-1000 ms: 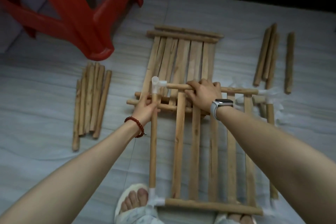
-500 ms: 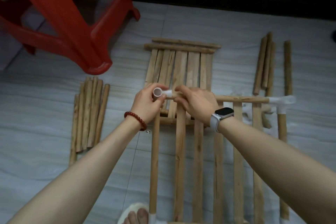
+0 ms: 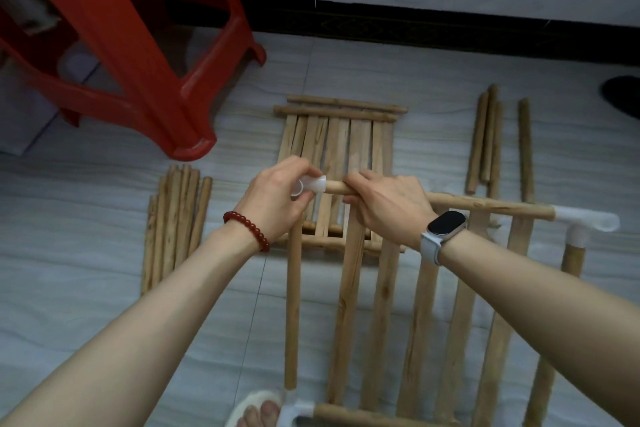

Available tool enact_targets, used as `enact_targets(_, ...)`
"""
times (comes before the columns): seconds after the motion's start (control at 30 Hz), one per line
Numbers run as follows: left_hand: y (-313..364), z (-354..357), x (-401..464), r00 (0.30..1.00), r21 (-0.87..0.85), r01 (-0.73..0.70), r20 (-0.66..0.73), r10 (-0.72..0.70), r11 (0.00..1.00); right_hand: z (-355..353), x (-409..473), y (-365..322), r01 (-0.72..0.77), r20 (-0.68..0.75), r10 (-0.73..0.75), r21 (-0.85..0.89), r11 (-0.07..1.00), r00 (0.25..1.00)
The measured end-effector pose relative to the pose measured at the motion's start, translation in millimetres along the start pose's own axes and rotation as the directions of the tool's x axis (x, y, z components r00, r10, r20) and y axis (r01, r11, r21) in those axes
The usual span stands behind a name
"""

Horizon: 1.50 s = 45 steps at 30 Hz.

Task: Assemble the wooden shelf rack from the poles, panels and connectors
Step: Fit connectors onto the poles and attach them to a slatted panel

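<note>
Grey tiled floor (image 3: pixel 104 322), left hand (image 3: pixel 277 199) pinching white plastic connector (image 3: pixel 311 185), right hand (image 3: pixel 388 208) gripping round wooden pole (image 3: pixel 485 205)

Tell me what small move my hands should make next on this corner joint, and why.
Probably push the white connector further onto the top pole, then twist its open socket down toward the side pole. The left hand pinches the connector at the pole's end, the right hand grips the pole beside it, and the opposite corner connector already looks seated.
</note>
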<state>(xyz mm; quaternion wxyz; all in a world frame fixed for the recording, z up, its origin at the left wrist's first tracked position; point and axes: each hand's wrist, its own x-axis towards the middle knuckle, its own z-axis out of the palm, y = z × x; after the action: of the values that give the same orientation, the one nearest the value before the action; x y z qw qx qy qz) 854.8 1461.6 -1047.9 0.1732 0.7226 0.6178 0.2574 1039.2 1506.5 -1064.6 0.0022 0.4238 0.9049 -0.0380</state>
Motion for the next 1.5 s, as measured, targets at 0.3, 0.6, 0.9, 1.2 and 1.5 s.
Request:
enact_targets(0.3, 58.9, -49.2, -20.6, 0.995, -0.069, -0.063, -0.086, 0.057, 0.996, -86.3, -30.4, -12.3, 0.007, -0.076, -0.011, -0.053, 0.999, 0.997)
enact_targets(0.6, 99.4, -64.8, -68.6, 0.920, -0.481, 0.391, 0.221, -0.324, 0.785, -119.0, -79.1, -48.8, -0.037, 0.075, 0.032, 0.060, 0.997, 0.997)
enact_targets(0.9, 107.9, -63.8, -73.8, 0.844, -0.438, 0.535, 0.238, -0.481, 0.722, -123.1, -94.8, -59.1, -0.039, 0.145, 0.005, 0.230, 0.972, 0.989)
enact_targets(1.2, 113.6, -59.5, -50.6, 0.788, -0.248, 0.615, 0.152, -0.597, 0.749, -123.6, -99.5, -58.6, -0.064, 0.097, 0.035, 0.312, 0.948, 0.995)
enact_targets(1.5, 121.9, -58.8, -50.4, 0.793, -0.108, 0.609, 0.097, -0.601, 0.786, -119.3, -110.3, -58.6, -0.056, 0.064, 0.038, 0.311, 0.949, 0.997)
